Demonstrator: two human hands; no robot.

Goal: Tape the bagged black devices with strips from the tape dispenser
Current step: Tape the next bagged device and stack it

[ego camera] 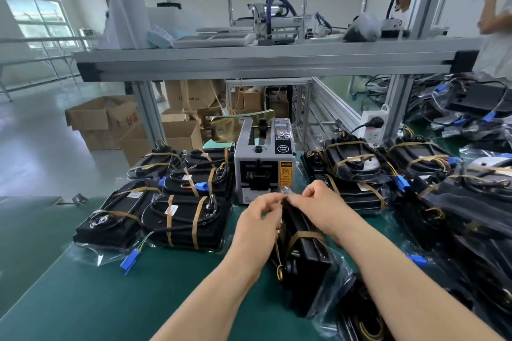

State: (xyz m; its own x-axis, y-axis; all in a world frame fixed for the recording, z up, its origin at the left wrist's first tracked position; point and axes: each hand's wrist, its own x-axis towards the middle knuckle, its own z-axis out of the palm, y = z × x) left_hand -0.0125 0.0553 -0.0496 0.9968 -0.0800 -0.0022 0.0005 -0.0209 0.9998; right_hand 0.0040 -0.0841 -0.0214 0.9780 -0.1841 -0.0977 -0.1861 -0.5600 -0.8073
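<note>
Green mat [110, 299], taped devices [185, 219] flanking dispenser [263, 163], pinched bag [336, 271]

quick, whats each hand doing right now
left hand: closed, pinching the top edge of the bagged black device standing on edge.
right hand: closed, pinching the same top edge from the other side.

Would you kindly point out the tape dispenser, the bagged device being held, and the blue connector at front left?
tape dispenser [264, 160]: head view, grey front housing.
bagged device [310, 263]: head view, black upper side.
blue connector [130, 260]: head view, plastic body.
</note>
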